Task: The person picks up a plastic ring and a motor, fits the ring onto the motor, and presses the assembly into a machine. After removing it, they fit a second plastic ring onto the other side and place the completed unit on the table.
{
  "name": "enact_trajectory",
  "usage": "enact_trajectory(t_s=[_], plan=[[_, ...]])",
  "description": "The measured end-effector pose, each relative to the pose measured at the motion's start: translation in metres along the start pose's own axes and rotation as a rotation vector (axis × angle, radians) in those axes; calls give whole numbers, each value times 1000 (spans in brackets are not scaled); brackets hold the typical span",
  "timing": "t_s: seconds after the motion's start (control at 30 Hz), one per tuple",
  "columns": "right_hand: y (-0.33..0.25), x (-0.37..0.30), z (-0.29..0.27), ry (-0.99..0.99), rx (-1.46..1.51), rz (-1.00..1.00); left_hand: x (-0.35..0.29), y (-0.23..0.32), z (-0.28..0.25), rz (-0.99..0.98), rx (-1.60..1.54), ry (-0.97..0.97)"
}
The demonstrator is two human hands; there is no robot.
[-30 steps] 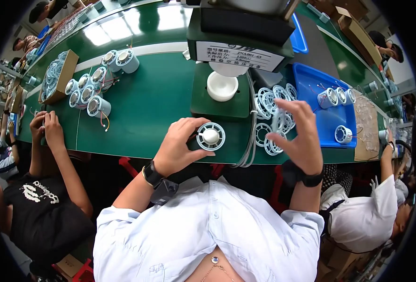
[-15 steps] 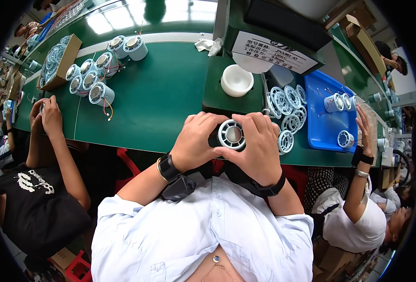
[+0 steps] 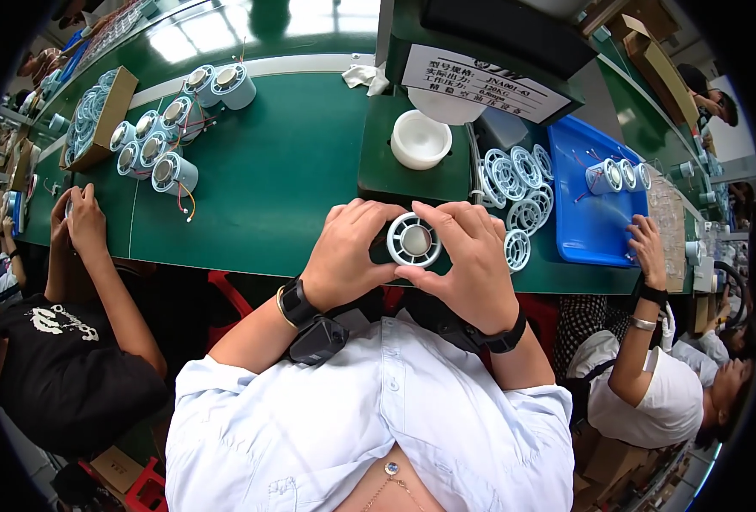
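Observation:
In front of my chest, at the table's near edge, I hold a light-blue round motor housing (image 3: 414, 241), its spoked ring and silver centre facing up. The fingers and thumb of my left hand (image 3: 348, 256) close on its left side. My right hand (image 3: 468, 264) grips it from the right, thumb along the near rim and index finger at the far rim. Its underside is hidden. Just beyond my hands a white plastic cup (image 3: 421, 139) sits on the green base of a press (image 3: 395, 183). Loose light-blue spoked rings (image 3: 523, 200) lie right of it.
Several wired motor housings (image 3: 173, 171) stand at the left, beside a cardboard box (image 3: 109, 119) of rings. A blue tray (image 3: 578, 243) holds more housings at the right. Co-workers sit either side; one's hand (image 3: 648, 252) is at the tray's right edge. A crumpled white cloth (image 3: 366, 78) lies behind.
The housing has tilted slightly in my hands, which still grip it. The right co-worker's hand has come down to the tray's near right corner, where a housing lay; that housing no longer shows.

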State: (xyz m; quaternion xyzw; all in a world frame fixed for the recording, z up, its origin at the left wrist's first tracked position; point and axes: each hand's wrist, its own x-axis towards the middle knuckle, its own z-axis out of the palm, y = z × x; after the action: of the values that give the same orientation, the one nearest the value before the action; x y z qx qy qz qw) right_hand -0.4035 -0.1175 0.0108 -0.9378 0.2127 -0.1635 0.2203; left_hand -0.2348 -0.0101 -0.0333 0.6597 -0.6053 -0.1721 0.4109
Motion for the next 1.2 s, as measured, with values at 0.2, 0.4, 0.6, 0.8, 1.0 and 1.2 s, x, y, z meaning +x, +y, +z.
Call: enact_trajectory(t_s=[0.2, 0.4, 0.6, 0.8, 1.0, 1.2], plan=[[3, -2, -8, 67, -7, -25, 4, 2, -5, 9, -37, 4], [41, -16, -35, 280, 304, 136, 26, 12, -42, 63, -172, 74], [65, -11, -45, 390, 284, 177, 87, 17, -50, 69, -135, 172], [75, -5, -44, 328, 263, 217, 100, 11, -44, -30, -71, 111], [80, 17, -50, 265, 197, 171, 107, 9, -44, -78, -50, 50], [68, 44, -50, 195, 186, 33, 102, 4, -41, -81, -43, 49]])
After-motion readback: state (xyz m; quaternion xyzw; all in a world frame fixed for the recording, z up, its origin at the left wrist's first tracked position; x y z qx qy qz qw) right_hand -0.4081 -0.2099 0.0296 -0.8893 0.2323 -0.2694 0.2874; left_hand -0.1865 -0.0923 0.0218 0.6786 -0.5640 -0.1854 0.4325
